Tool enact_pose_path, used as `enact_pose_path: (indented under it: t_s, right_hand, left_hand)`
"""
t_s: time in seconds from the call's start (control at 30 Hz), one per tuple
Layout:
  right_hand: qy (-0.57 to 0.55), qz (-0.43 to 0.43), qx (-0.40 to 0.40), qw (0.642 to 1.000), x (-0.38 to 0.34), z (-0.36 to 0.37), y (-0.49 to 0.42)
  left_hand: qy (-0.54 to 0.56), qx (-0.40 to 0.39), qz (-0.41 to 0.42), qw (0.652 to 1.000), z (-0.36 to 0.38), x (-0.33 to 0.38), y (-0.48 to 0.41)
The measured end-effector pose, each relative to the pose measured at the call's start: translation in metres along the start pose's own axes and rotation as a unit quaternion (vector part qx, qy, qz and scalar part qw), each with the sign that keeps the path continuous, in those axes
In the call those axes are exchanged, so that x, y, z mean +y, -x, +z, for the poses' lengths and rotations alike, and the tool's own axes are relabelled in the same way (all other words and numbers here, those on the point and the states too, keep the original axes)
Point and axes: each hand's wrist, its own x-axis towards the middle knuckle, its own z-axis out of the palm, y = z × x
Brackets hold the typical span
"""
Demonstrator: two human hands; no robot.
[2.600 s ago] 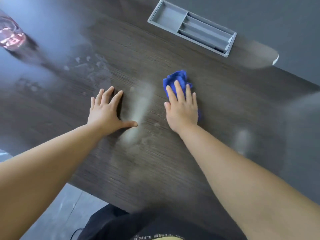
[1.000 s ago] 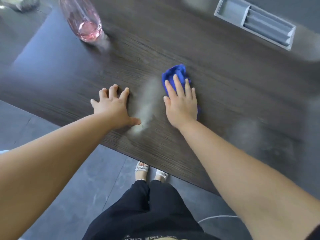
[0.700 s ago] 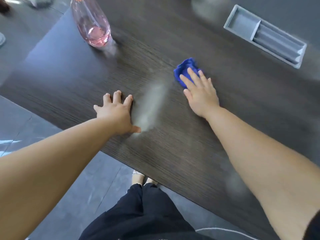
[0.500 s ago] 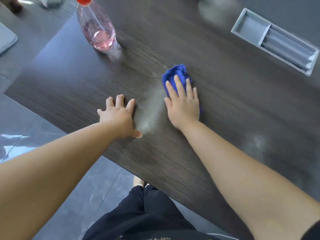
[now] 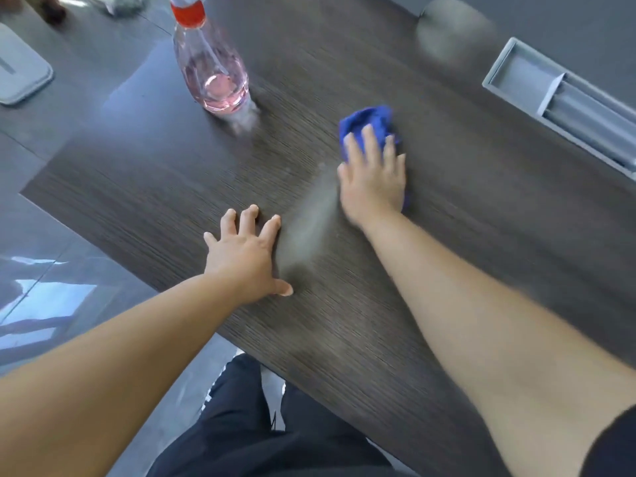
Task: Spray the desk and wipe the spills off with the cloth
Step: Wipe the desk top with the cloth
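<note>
Fingers [image 5: 370, 139] of the right hand [image 5: 373, 180] are lying straight over a crumpled blue cloth [image 5: 366, 120], pressing it onto the dark wood-grain desk [image 5: 464, 208], with the cloth's bunched end showing beyond the fingertips. The left hand [image 5: 246, 254], holding nothing, is resting palm-down nearer the desk's front edge with fingers spread, and a pale hazy streak [image 5: 316, 222] is running across the surface between the two hands. A clear spray bottle [image 5: 210, 70] of pink liquid is standing upright well to the left of the cloth, and a grey compartmented tray [image 5: 564, 101] is sitting toward the desk's far right.
</note>
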Motion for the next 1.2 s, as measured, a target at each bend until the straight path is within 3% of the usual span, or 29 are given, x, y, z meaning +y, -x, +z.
enact_pose_path:
  t_s: [0.1,0.2,0.27,0.33,0.43,0.5,0.67,0.73,0.87,0.97,1.1,1.2]
  right_hand:
    - [0.02,-0.212,-0.011,0.977,-0.018,0.01,0.066]
    - [0.036,-0.312,-0.059,0.948,0.01,-0.002,0.047]
    - [0.048,-0.234,-0.043,0.97,0.025,-0.01,-0.001]
    - [0.039,-0.065,-0.055,0.996,0.032,-0.02,-0.049]
    - [0.009,0.088,-0.027,0.996,0.007,-0.017,-0.061]
    - [0.018,0.068,-0.015,0.997,-0.02,-0.004,-0.033]
    - [0.033,-0.169,-0.05,0.984,-0.021,-0.003,0.012]
    - [0.055,-0.139,-0.055,0.987,-0.001,-0.009,-0.028]
    - [0.036,0.063,-0.049,0.996,0.016,-0.025,-0.114]
    - [0.027,0.126,-0.04,0.991,-0.002,-0.024,-0.121]
    - [0.032,0.063,-0.032,0.997,-0.049,-0.008,-0.075]
    - [0.033,0.008,-0.051,0.998,-0.078,0.003,-0.037]
  left_hand:
    - [0.008,0.01,0.014,1.0,0.0,-0.001,0.004]
    - [0.064,0.037,0.031,0.997,-0.012,-0.014,0.002]
    - [0.095,0.05,0.034,0.994,-0.026,-0.026,-0.005]
    - [0.108,0.072,0.023,0.991,-0.04,-0.039,-0.017]
    - [0.084,0.081,0.001,0.993,-0.055,-0.056,-0.037]
    - [0.062,0.074,-0.001,0.995,-0.058,-0.063,-0.048]
    - [0.003,0.08,0.011,0.997,-0.053,-0.07,-0.056]
    - [-0.007,0.075,0.009,0.997,-0.053,-0.07,-0.057]
    - [-0.027,0.066,0.0,0.997,-0.052,-0.066,-0.061]
    - [-0.039,0.06,0.007,0.997,-0.052,-0.068,-0.063]
    - [-0.025,0.058,0.024,0.998,-0.053,-0.072,-0.059]
    - [0.087,0.105,0.045,0.99,-0.061,-0.089,-0.063]
